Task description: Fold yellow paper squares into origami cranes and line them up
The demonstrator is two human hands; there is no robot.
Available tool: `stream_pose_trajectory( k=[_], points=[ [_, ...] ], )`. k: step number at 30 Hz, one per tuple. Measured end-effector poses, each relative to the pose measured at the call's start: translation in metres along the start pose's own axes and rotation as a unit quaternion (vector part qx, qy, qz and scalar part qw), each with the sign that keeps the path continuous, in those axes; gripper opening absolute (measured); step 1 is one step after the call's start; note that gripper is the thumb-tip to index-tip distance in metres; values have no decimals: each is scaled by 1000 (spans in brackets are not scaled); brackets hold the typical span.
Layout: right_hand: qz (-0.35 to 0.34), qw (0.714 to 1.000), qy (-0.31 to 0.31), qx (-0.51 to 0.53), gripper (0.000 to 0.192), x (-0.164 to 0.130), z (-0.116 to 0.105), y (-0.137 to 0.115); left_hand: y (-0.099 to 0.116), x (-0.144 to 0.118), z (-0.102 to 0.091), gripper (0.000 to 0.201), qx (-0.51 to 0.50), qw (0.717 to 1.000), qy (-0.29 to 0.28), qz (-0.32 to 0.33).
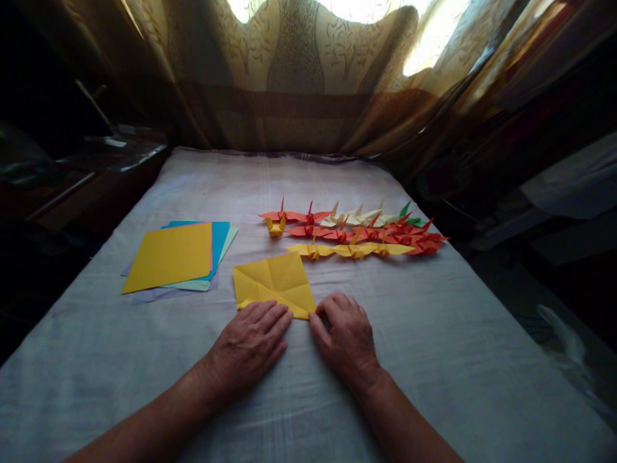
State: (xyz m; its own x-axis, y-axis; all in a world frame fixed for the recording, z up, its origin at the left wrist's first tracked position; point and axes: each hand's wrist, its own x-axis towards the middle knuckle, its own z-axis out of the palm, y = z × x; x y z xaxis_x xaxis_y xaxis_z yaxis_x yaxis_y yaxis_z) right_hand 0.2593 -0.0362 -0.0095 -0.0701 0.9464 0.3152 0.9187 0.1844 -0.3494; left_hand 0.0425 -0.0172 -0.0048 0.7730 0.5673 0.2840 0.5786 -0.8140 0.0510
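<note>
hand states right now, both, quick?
Left hand: open, flat, fingertips pressing the near edge of the creased yellow paper.
Right hand: open, fingers curled at the paper's near corner, gripping nothing.

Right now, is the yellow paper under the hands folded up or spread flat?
Mostly spread flat: the yellow paper lies open, showing crease lines, with only its near edge turned up at the fingertips.

Cloth-covered table [434, 334] — yellow creased sheet [274, 283], coloured paper stack [173, 260], folded paper cranes [357, 233]
</note>
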Motion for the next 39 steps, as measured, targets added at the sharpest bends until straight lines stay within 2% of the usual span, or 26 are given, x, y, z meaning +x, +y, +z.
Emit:
stream_pose_trajectory(
  k=[7,13,17,22,28,32,39],
  points=[
    [26,999,16,-32,20,2,4,-12,0,0,0,38,-15,1000,-3,-2],
    [43,999,9,-16,12,2,4,-9,-1,0,1,37,-10,1000,0,2],
    [37,999,2,15,5,0,0,-2,-1,-1,3,36,-8,1000,-1,-1],
    [36,999,12,24,8,-6,-3,6,-2,3,-3,36,-34,999,-11,-3],
    [33,999,27,13,6,-4,2,2,-4,9,-11,36,-54,998,-40,-8],
    [26,999,37,-4,13,-1,8,-5,-4,9,-11,39,-47,998,-47,-8],
    [15,1000,13,-7,11,-2,13,-1,-6,7,-9,38,-53,998,-39,-8]
  ],
)
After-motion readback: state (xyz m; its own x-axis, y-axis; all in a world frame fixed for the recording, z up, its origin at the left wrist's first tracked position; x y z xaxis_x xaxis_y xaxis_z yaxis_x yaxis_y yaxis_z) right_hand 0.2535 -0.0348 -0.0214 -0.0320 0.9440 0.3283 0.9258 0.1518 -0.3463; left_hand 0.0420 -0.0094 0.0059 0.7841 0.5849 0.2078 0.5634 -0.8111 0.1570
